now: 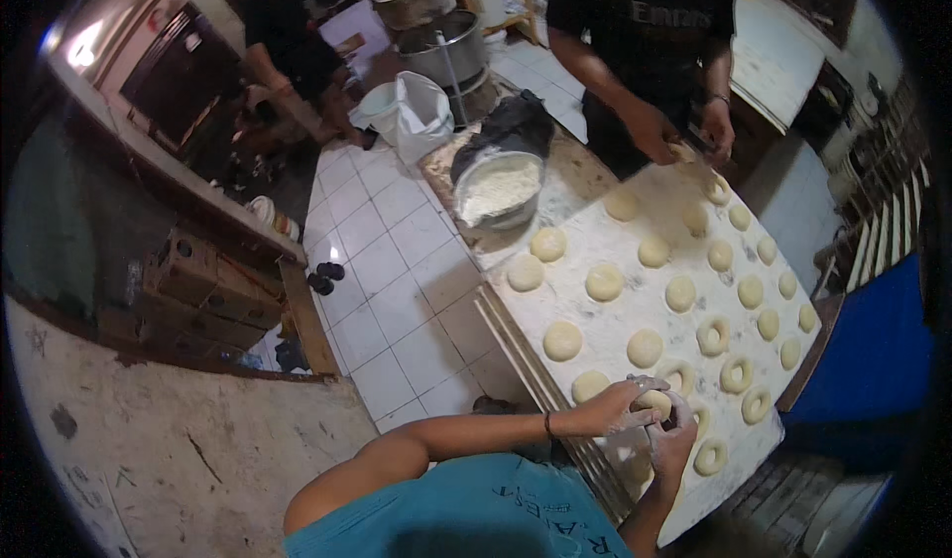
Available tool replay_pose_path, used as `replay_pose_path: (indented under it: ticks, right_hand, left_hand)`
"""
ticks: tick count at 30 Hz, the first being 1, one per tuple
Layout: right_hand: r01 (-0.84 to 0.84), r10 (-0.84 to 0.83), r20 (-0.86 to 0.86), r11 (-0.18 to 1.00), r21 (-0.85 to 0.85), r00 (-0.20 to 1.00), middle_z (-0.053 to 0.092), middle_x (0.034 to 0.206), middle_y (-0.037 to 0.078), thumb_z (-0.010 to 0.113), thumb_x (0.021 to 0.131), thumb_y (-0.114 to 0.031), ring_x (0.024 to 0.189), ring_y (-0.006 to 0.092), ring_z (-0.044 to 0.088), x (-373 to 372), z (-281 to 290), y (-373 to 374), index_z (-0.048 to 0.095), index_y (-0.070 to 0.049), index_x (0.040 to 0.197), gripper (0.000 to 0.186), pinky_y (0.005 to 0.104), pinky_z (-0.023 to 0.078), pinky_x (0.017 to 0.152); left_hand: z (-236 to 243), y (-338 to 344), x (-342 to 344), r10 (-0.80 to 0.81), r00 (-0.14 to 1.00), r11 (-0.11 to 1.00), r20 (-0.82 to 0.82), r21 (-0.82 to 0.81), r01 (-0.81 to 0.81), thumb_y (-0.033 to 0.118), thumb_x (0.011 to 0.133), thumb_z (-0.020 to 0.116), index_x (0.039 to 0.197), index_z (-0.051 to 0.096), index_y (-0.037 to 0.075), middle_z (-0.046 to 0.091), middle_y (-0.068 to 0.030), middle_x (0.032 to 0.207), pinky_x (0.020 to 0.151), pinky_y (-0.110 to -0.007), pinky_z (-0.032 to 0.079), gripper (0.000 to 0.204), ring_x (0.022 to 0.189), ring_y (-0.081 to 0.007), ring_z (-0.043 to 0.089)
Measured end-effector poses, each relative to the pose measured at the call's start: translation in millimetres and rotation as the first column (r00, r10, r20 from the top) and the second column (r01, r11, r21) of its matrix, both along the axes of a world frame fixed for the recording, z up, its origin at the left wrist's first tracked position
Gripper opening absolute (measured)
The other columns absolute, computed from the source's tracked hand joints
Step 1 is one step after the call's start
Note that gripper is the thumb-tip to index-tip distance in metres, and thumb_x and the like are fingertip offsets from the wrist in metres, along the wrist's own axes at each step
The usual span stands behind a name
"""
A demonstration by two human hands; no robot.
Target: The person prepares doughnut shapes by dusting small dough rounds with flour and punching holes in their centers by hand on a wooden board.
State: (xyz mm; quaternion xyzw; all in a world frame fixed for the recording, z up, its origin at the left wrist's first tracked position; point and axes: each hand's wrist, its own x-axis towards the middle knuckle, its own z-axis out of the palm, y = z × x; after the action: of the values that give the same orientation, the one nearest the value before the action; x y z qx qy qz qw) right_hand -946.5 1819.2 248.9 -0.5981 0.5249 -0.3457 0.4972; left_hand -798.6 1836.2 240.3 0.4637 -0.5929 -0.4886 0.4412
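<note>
Just above the near part of a floured board (535, 305), my two hands hold a pale round piece of dough (653, 401) between them. My left hand (617, 408), with a dark band at its wrist, closes on the dough from the left. On the right, my right hand (674, 441) wraps its fingers around the other side. Flour coats the fingers of both. Close by lie a flat dough round (591, 387) and a dough ring (711, 456). Several more rounds and rings are spread over the board, some partly hidden behind my hands.
Across the board a co-worker's hands (684, 141) handle dough. A bowl of flour (501, 189) stands at the board's far left, beside a dark cloth (521, 126). Farther back are a large metal mixing bowl (446, 52) and a white sack (423, 117). Cardboard boxes (213, 285) sit at left.
</note>
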Motion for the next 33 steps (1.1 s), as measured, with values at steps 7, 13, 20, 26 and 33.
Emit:
replay_pose_path:
  ticks: [7, 13, 20, 26, 33]
  right_hand:
    - [0.149, -0.143, 0.093, 0.987, -0.060, 0.985, 0.054, 0.079, 0.006, 0.052, 0.068, 0.011, 0.072, 0.0121, 0.051, 63, -2, 29, 0.053, 0.004, 0.085, 0.019, 0.0258, 0.045, 0.070]
    - [0.038, -0.004, 0.306, 0.994, -0.107, 0.952, 0.056, 0.085, 0.008, 0.047, 0.070, 0.009, 0.077, 0.0141, 0.052, 117, -25, 31, 0.052, 0.002, 0.085, 0.018, 0.0249, 0.045, 0.071]
    - [0.003, 0.001, 0.163, 1.000, -0.025, 0.987, 0.043, 0.079, 0.002, 0.047, 0.074, 0.007, 0.076, 0.0120, 0.047, 166, -35, 70, 0.043, -0.002, 0.096, 0.024, 0.0228, 0.042, 0.070]
    - [-0.341, -0.333, 0.891, 0.836, 0.430, 0.308, 0.050, 0.083, 0.006, 0.045, 0.080, -0.003, 0.086, 0.0170, 0.053, 182, -5, 104, 0.032, -0.009, 0.127, 0.050, 0.0357, 0.044, 0.085]
    - [-0.587, -0.224, 0.835, 0.621, 0.520, 0.502, 0.052, 0.066, 0.007, 0.038, 0.090, -0.025, 0.040, 0.0091, 0.045, 189, 12, 126, 0.026, -0.008, 0.129, 0.045, 0.0209, 0.041, 0.033]
  left_hand:
    - [9, 33, 52, 0.224, 0.969, 0.961, 0.100, -0.189, -0.203, 0.017, 0.079, 0.060, 0.111, 0.052, 0.005, 0.057, -0.0135, 0.095, 0.078, -0.033, 0.042, 0.035, 0.089, -0.0241, 0.055]
    - [-8, 62, 89, 0.158, 0.979, 0.984, -0.126, -0.064, -0.167, 0.008, 0.073, 0.056, 0.116, 0.046, 0.008, 0.049, -0.0122, 0.102, 0.085, -0.034, 0.039, 0.044, 0.100, -0.0254, 0.048]
    - [-14, 83, 163, 0.212, 0.977, 0.976, -0.023, -0.036, -0.213, 0.001, 0.069, 0.056, 0.120, 0.035, 0.008, 0.049, -0.0098, 0.097, 0.074, -0.030, 0.043, 0.056, 0.085, -0.0212, 0.053]
    - [-2, 117, 195, 0.225, 0.015, 0.943, -0.974, 0.222, 0.249, 0.022, 0.086, 0.046, 0.123, 0.031, 0.008, 0.050, -0.0119, 0.104, 0.065, -0.030, 0.050, 0.042, 0.073, -0.0181, 0.057]
    - [17, 137, 214, 0.203, 0.220, 0.870, -0.954, 0.279, 0.407, 0.025, 0.090, 0.041, 0.130, 0.022, 0.012, 0.053, -0.0116, 0.086, 0.063, -0.028, 0.050, 0.046, 0.070, -0.0159, 0.056]
